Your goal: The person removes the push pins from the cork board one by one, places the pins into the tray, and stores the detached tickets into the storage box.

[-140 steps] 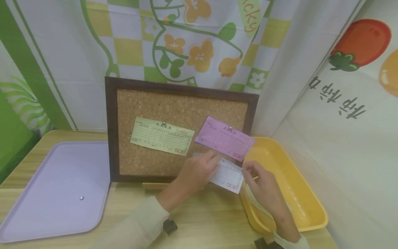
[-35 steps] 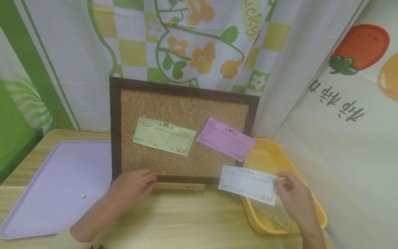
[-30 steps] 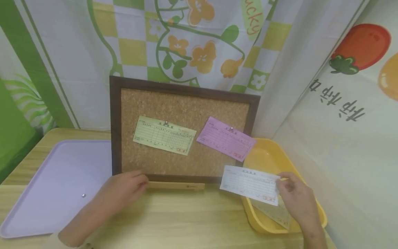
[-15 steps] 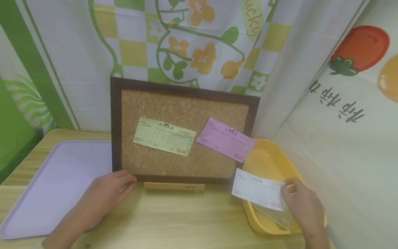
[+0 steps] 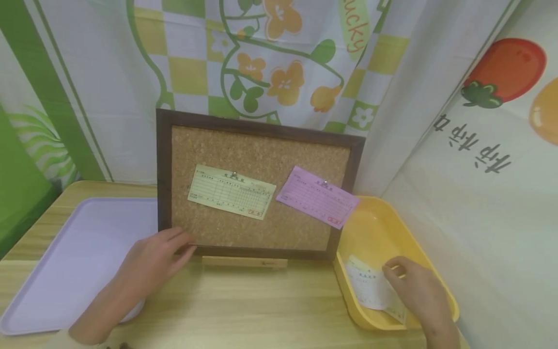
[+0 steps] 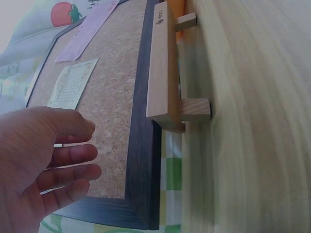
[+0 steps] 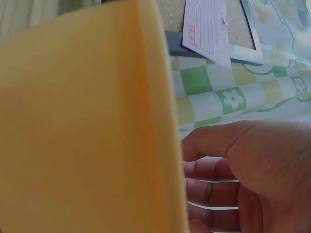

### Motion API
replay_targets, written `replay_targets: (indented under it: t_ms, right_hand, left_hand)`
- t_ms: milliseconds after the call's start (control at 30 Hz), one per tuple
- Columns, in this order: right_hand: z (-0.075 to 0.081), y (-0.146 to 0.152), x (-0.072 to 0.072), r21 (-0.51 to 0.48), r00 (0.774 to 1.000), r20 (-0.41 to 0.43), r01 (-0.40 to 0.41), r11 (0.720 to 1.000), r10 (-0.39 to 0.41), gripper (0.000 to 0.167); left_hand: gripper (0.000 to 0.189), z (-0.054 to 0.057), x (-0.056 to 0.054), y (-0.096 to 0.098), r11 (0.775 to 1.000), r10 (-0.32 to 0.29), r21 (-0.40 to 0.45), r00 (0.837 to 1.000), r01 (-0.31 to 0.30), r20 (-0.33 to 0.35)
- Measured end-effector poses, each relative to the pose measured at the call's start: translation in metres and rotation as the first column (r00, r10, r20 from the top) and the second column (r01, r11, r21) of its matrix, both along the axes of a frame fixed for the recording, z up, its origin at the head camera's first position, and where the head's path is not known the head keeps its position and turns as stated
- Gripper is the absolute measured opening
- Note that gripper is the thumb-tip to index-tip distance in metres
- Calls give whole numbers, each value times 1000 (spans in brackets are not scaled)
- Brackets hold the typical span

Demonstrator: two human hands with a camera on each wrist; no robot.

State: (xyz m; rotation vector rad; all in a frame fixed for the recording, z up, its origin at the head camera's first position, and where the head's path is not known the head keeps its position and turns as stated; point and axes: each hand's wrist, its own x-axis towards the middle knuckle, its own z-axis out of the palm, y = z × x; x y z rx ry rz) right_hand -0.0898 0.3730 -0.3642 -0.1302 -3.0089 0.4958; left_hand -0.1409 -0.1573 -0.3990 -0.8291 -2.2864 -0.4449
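Observation:
A white receipt slip [image 5: 366, 288] lies in the yellow tray [image 5: 436, 286], over a pale yellow slip [image 5: 397, 312]. Just above its right side is my right hand [image 5: 418, 291], fingers bent loosely with nothing seen between them. The tray wall blocks part of that hand's fingertips in the right wrist view. My left hand [image 5: 157, 257] hovers by the lower left corner of the framed corkboard [image 5: 253, 237], fingers relaxed and holding nothing. A light green slip [image 5: 231, 192] and a pink slip [image 5: 318, 197] are fixed to the cork, each with a small pushpin at its top.
A lilac tray [image 5: 87, 242] lies on the wooden table [image 5: 244, 305] left of the board, partly behind my left arm. The board leans on a small wooden stand [image 5: 244, 262]. Behind hangs a patterned curtain [image 5: 187, 72], and a white printed wall sheet [image 5: 471, 203] is at right.
The white slip, earlier held at the board's lower edge by both hands, was carried right by my right hand and let go into the yellow tray. My left hand moved left to the board's corner.

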Motion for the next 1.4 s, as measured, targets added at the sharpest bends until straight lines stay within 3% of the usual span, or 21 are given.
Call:
replay_targets:
  t_ms: [267, 900, 1167, 1400]
  right_hand:
    - [5, -14, -2, 1, 1000, -10, -27, 1000, 27, 29]
    - [12, -48, -11, -3, 986, -123, -113, 994, 112, 20]
    - [7, -69, -20, -53, 956, -226, -202, 978, 185, 8]
    - [5, -90, -27, -44, 909, -332, -280, 959, 251, 4]
  left_hand:
    - [19, 10, -6, 7, 999, -36, 16, 998, 37, -44]
    - [17, 20, -18, 25, 995, -83, 37, 989, 88, -120]
    - [12, 27, -25, 34, 996, -76, 43, 985, 84, -154]
    - [9, 33, -35, 44, 992, -71, 86, 979, 89, -189]
